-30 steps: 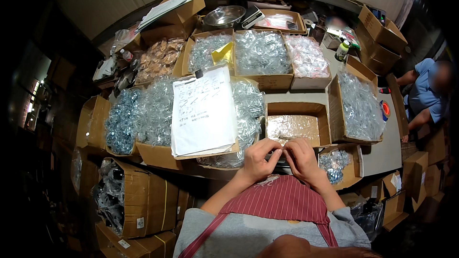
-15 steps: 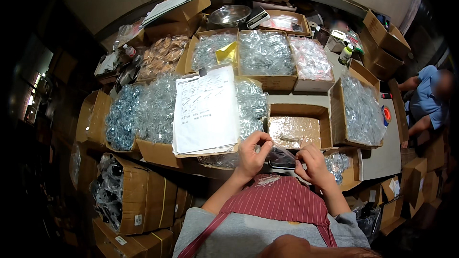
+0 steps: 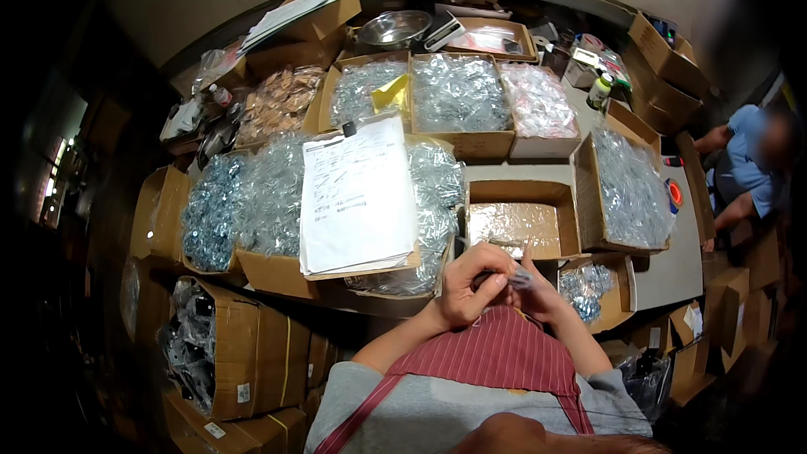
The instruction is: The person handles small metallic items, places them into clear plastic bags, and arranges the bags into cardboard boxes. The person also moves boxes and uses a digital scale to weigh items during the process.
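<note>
A small clear plastic bag (image 3: 523,277) is bunched up between my two hands in front of the apron. My left hand (image 3: 469,287) is closed around one end of it, thumb against the curled fingers. At the other side my right hand (image 3: 545,296) grips the bag, some of its fingers hidden behind the plastic. What the bag contains, if anything, cannot be made out. Just beyond the hands stands an open cardboard box (image 3: 573,217) with a shiny taped bottom. A clipboard with white sheets (image 3: 357,202) lies to the left, on top of filled boxes.
Boxes of small clear bags (image 3: 462,92) line the far side, beside brown packets (image 3: 282,101). A box of clear bags (image 3: 630,189) stands at right, with a smaller box (image 3: 620,290) nearer. Further back are a metal bowl (image 3: 395,29) and bottle (image 3: 598,92). Another person (image 3: 752,160) sits at right.
My hands have come closer together, and the bag stretched between them is now bunched up. The left hand has turned and moved right and down. The whole view has shifted slightly.
</note>
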### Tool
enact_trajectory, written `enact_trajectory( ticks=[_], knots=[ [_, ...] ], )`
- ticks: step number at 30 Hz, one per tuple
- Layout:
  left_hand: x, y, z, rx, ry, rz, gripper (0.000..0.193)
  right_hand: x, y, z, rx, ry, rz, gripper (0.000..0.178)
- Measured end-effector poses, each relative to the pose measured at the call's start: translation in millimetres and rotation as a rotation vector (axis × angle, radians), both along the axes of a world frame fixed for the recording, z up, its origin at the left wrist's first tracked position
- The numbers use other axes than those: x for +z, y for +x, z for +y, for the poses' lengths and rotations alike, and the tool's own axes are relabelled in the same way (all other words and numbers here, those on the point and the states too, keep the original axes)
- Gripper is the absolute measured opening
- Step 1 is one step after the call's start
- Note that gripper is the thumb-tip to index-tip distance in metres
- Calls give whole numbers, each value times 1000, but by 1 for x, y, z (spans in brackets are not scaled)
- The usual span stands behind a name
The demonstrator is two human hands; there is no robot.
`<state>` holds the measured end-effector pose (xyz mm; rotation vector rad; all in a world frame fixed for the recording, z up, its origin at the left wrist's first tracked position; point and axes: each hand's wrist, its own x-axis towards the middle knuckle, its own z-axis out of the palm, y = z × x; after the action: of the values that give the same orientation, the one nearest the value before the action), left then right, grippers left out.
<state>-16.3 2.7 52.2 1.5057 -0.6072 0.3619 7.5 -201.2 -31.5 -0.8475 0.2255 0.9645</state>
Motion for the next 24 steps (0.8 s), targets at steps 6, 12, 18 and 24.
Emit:
enact_trajectory(
  ticks=[6,12,18,24],
  knots=[
    [-11,-1,10,-128,-27,75,10,27,16,13,-243,-12,-327,31],
    [-8,7,7,297,89,148,30,20,11,18,-229,-204,-830,38],
    [1,13,11,331,356,-77,41,39,11,16,-204,-577,-1401,37],
    [3,12,4,293,451,-170,30,47,17,5,-122,-760,-1657,55]
  ],
)
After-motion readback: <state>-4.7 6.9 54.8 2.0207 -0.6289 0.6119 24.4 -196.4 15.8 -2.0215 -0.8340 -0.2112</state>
